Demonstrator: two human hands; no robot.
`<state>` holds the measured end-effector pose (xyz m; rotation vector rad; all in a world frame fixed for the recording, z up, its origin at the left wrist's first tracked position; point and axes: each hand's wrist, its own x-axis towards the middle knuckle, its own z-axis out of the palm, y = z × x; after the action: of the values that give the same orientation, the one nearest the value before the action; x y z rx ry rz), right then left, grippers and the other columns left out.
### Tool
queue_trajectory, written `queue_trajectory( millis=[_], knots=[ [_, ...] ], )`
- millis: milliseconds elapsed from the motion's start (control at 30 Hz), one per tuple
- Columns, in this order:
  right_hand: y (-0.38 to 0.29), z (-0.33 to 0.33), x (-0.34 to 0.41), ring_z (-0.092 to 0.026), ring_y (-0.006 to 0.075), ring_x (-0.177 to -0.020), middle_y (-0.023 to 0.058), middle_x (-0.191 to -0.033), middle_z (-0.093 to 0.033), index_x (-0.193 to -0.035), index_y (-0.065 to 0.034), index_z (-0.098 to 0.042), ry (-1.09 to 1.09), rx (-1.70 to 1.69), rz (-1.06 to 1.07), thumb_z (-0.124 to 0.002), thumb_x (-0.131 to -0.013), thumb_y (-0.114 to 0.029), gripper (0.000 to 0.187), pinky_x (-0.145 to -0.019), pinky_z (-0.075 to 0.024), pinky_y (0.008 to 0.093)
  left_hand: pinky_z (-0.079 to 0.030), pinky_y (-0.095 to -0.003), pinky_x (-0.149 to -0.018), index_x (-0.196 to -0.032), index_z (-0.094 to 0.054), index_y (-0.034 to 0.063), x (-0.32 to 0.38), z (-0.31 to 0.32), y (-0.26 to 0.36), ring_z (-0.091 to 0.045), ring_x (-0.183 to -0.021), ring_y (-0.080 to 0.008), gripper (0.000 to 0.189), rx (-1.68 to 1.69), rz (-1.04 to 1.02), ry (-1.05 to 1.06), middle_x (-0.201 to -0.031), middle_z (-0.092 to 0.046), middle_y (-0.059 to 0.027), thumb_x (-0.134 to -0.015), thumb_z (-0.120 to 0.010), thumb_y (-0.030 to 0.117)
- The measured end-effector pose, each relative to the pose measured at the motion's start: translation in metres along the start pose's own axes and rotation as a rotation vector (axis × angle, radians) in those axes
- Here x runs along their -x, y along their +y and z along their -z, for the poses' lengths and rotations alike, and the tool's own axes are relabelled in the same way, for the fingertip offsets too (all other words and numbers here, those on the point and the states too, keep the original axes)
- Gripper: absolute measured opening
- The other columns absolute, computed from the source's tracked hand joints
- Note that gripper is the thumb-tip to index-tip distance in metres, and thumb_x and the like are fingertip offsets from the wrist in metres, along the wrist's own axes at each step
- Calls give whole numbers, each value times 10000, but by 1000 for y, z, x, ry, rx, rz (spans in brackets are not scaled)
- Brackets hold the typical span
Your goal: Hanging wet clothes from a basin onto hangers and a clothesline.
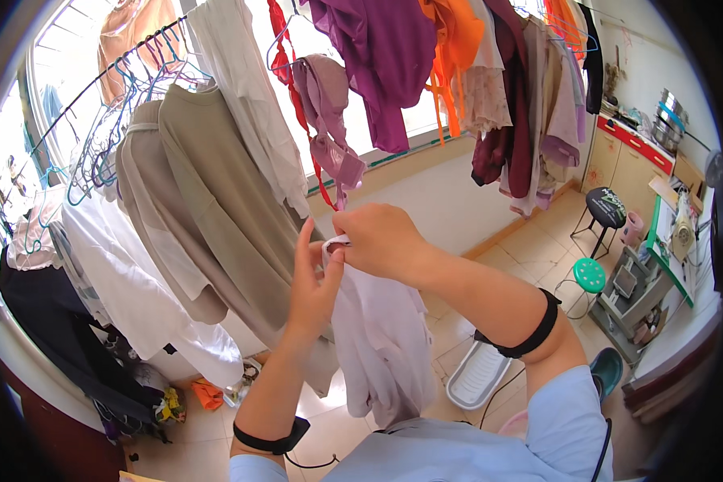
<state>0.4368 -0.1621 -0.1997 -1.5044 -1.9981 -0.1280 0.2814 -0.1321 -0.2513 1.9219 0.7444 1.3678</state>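
A pale lilac garment (382, 337) hangs down from both hands in front of my chest. My right hand (379, 238) is closed in a fist on its upper edge. At that same edge, my left hand (316, 280) pinches the cloth between thumb and fingers, its index finger pointing up. The exact grip of the left fingers is partly hidden by the fabric. Just left of the hands hangs an olive-beige long top (217, 156). Above them are a mauve bra (328, 114) and a red twisted strap (310, 138).
Empty hangers (120, 126) crowd a rod (105, 69) at left. Purple cloth (385, 60) and a maroon garment (512, 108) hang near the window. On the tiled floor stand a washboard basin (477, 373), a green stool (589, 275) and a black-seated stool (605, 208). A sewing machine (682, 232) is at right.
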Motion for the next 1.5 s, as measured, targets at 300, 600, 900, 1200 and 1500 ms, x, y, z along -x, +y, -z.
queue_trajectory(
  millis=[300, 600, 900, 1200, 1500],
  knots=[
    [12, 24, 13, -618, 297, -742, 102, -698, -621, -781, -81, -622, -75, 39, -92, -673, -734, -350, 277, -641, -478, 406, -454, -289, -808, -1237, -498, 35, 26, -18, -33, -595, -909, -180, 364, -217, 210, -131, -991, -619, -100, -888, -562, 114],
    [76, 46, 48, -588, 302, -913, 119, -904, -619, -952, -82, -595, 28, 82, -21, -610, -752, -100, 201, -767, -461, 410, -472, -326, -788, -1066, -604, 56, -15, 4, -3, -612, -910, -283, 303, -256, -96, 83, -1003, -630, -145, -780, -526, -6],
    [109, 31, 89, -619, 313, -853, 140, -887, -652, -955, -128, -642, -531, 141, -95, -577, -815, -235, 187, -765, -478, 426, -487, -307, -730, -1059, -630, 73, 11, 30, 7, -648, -838, -255, 294, -374, 61, -99, -930, -667, -131, -771, -572, 53],
    [9, 93, -14, -631, 220, -867, 131, -1036, -628, -1231, -40, -530, -381, -231, 183, -603, -868, -293, 448, -763, -501, 328, -501, -322, -762, -1100, -631, 110, 48, 51, 30, -642, -880, -268, 346, -323, -19, -239, -989, -669, -106, -770, -572, 28],
    [-177, 62, -182, -516, 294, -1157, 153, -1198, -563, -1226, -34, -520, 488, 127, 972, -547, -874, -160, 375, -1002, -385, 398, -503, -332, -753, -1137, -619, 147, 86, 102, 12, -627, -890, -279, 391, -312, -9, -253, -1023, -660, -92, -764, -586, 36]
  ],
)
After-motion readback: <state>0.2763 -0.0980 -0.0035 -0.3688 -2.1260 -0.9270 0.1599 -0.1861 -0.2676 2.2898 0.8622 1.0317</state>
